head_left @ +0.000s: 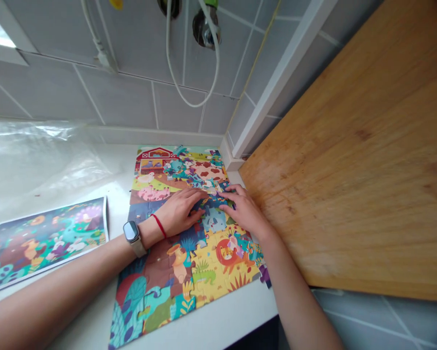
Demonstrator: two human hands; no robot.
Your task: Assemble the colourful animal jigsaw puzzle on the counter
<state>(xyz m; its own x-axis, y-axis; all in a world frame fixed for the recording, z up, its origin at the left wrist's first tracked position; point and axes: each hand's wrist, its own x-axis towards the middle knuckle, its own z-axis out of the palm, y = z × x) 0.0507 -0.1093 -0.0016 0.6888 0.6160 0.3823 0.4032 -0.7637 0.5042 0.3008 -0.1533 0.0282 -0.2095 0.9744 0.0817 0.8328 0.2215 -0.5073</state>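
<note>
Two bare hands work over a partly covered jigsaw puzzle [200, 253], which lies flat on a white bench [207, 325], its far end near the wall corner.

Left hand [180, 209]: palm down over the middle of the puzzle, fingers extended, thumb set apart from them; grip spread. Fingertips point at the loose pieces [200, 182] heaped on the far half. Wrist carries a red cord bracelet [159, 226] and, further up, a smartwatch [131, 231].

Right hand [245, 211]: comes in over the puzzle's right edge, fingers fanned, thumb apart; grip spread. Fingertips are at the near side of the same heap, opposite the left hand and just short of it. Contact with single pieces cannot be resolved.

Printed scenes: red barn [158, 154] and pink pig [153, 193] at the far left; elephant [215, 222] between the hands and the lion [226, 253] nearer. More pieces lie right of the lion; one purple piece [265, 276] juts past the edge.

Surroundings: colour picture sheet [50, 240] left of the puzzle, clear plastic film [39, 150] behind it. Wooden panel [357, 160] at right; white cable [194, 105] loops against grey tiles [131, 104].
</note>
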